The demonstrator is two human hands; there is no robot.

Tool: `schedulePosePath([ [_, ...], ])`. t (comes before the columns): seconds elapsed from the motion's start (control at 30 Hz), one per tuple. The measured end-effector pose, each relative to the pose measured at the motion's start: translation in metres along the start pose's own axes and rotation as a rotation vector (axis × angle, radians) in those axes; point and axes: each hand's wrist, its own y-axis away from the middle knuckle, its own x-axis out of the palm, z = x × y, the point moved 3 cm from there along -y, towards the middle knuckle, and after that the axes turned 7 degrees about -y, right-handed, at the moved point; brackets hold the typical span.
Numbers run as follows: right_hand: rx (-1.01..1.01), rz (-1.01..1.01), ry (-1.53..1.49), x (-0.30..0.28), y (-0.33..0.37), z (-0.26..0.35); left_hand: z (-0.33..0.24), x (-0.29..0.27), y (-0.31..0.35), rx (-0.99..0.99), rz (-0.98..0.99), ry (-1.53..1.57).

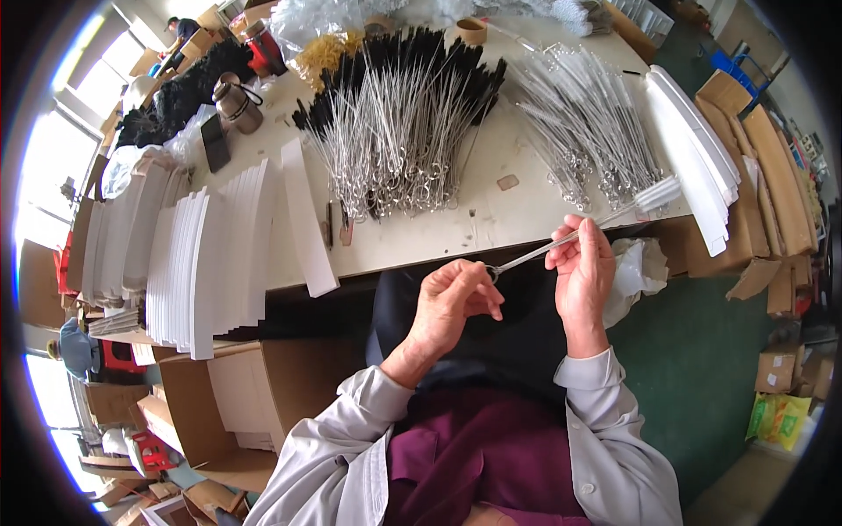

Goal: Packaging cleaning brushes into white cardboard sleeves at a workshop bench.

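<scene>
Between my hands is a thin wire brush [531,256] with a ring at one end and pale bristles at the other; whether it is a single brush or several together I cannot tell. The fingertips of my left hand [447,305] pinch the ring end. My right hand [582,273] has its thumb and fingers closed around the shaft farther up, and the bristle end points to the far right over the table edge. Beyond lies a large pile of black-bristled wire brushes [395,131], rings toward me. To its right is a pile of pale-bristled wire brushes [596,123].
Folded white card boxes [206,254] stand in rows at the table's left, with more white cards [697,149] at the right. A steel flask [237,103] and a phone [214,143] lie behind. An open carton [241,403] stands below left, and cardboard [754,167] rises right.
</scene>
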Motion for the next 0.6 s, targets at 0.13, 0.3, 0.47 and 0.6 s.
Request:
schedulePosePath([
  [0.13,-0.149,-0.076,0.070,-0.005,-0.012,-0.001,0.016,-0.002,0.004,-0.070,0.093,-0.220],
  [0.3,-0.072,0.035,0.060,0.000,-0.018,0.002,-0.024,-0.017,0.006,0.217,-0.146,-0.844],
  [0.47,-0.014,0.034,0.114,0.005,-0.031,-0.017,-0.116,-0.049,-0.032,0.687,-0.609,-1.434],
  [0.6,-0.011,0.075,0.172,0.010,-0.036,-0.036,-0.133,-0.062,-0.069,0.669,-0.620,-1.776],
])
